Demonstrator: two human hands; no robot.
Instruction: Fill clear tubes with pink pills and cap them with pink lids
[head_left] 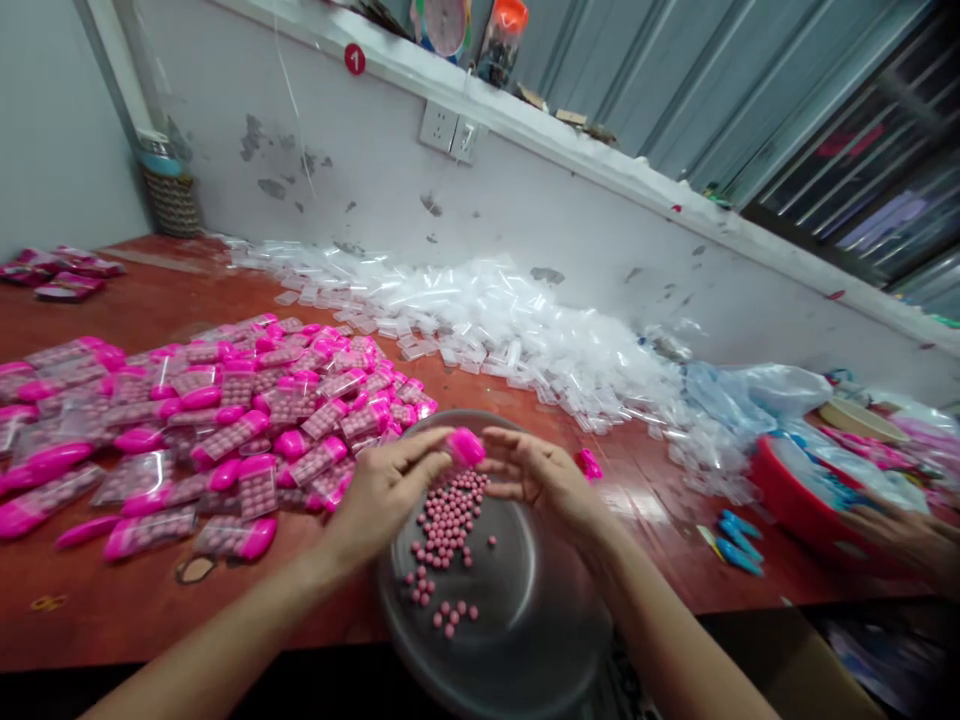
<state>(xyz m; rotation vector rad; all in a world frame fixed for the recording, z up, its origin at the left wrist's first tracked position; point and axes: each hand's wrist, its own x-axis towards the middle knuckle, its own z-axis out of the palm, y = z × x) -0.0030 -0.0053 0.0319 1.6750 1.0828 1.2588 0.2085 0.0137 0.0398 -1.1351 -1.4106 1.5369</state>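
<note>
Over the metal bowl (570, 640), my left hand (390, 485) pinches a small container with a bright pink cap (466, 447); its clear body is mostly hidden by my fingers. My right hand (536, 475) is beside the cap on the right, fingers apart and curved towards it; whether the fingertips touch it I cannot tell. Below both hands, many loose round pink beads (448, 525) lie in the bowl. To the left spreads a heap of clear containers filled with pink beads (300, 400), each with a pink cap.
A long pile of clear plastic cases (510, 310) runs along the wall. A single pink cap (589, 464) lies right of my hand. Farther right are blue pieces (739, 540), a red basin (795, 510) and another person's hand (900, 530). A woven-sleeved jar (171, 185) stands back left.
</note>
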